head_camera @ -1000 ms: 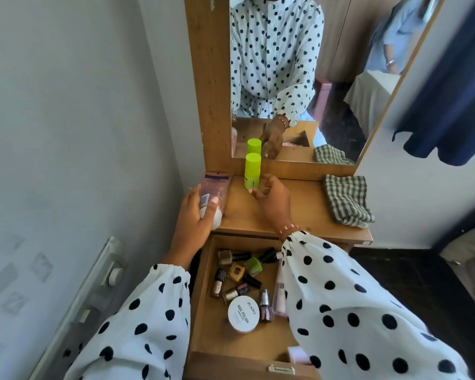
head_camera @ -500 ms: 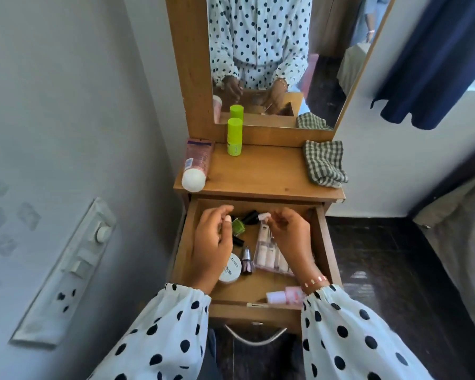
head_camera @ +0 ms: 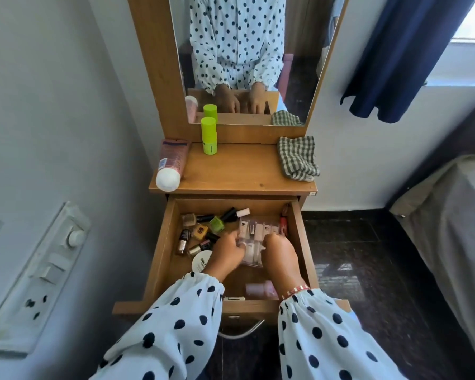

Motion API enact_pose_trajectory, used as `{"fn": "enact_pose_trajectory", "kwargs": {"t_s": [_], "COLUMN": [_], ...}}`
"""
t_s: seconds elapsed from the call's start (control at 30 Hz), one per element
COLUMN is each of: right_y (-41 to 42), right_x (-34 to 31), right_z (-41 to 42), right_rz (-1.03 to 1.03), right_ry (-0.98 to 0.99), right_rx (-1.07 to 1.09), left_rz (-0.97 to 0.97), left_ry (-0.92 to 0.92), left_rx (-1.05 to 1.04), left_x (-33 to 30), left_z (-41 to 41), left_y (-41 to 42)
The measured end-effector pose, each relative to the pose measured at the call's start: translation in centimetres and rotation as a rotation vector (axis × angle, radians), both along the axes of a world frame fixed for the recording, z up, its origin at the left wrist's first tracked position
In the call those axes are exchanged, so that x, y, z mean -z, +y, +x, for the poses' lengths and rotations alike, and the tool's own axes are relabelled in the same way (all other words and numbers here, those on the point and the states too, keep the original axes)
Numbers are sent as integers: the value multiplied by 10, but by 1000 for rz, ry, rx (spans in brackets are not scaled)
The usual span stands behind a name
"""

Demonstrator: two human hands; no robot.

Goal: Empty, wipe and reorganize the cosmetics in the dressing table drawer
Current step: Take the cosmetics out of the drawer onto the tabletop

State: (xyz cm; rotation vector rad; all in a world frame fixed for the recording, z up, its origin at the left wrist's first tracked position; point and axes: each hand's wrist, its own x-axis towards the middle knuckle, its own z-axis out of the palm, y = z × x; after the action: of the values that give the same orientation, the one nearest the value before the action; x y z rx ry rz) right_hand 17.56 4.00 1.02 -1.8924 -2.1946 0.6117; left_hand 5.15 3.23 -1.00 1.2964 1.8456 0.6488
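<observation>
Head view: left hand [head_camera: 225,252], right hand [head_camera: 280,250], fingers clamped on clear pouch [head_camera: 254,242] in drawer [head_camera: 162,242]; lift level, clear nail polishes [head_camera: 200,231] left.

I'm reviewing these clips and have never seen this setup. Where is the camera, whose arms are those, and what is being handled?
The camera sits on a person's head, looking down; the dotted sleeves are that person's own arms. No robot is involved. The mirror reflects the same person. Below is an open drawer of nail polish bottles. Both hands reach into it: the left hand and right hand grasp a clear pack of small bottles. On the tabletop stand a green bottle, a pink tube lying flat, and a checked cloth.
</observation>
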Motion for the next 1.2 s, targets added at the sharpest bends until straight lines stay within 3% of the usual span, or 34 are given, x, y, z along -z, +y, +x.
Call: {"fn": "enact_pose_trajectory", "kwargs": {"t_s": [0.13, 0.27, 0.47, 0.7, 0.93, 1.2], "right_y": [-2, -1, 1, -1, -2, -5], "right_x": [-2, -2, 2, 6, 5, -2], "right_z": [-6, -10, 0, 3, 1, 5], "right_rz": [-72, -172, -133, -89, -51, 3], "right_ry": [-126, -198, -225, -115, -12, 196], "right_rx": [-27, -62, -134, -35, -13, 44], "left_rz": [-49, -91, -228, -215, -168, -51], "left_ry": [52, -20, -531, -872, -693, -577], "left_rx": [26, -25, -332, -371, -289, -387], "left_x": [2, 0, -3, -10, -10, -16], "left_z": [-2, -2, -9, -13, -10, -15], "left_y": [-5, -3, 3, 0, -3, -6]}}
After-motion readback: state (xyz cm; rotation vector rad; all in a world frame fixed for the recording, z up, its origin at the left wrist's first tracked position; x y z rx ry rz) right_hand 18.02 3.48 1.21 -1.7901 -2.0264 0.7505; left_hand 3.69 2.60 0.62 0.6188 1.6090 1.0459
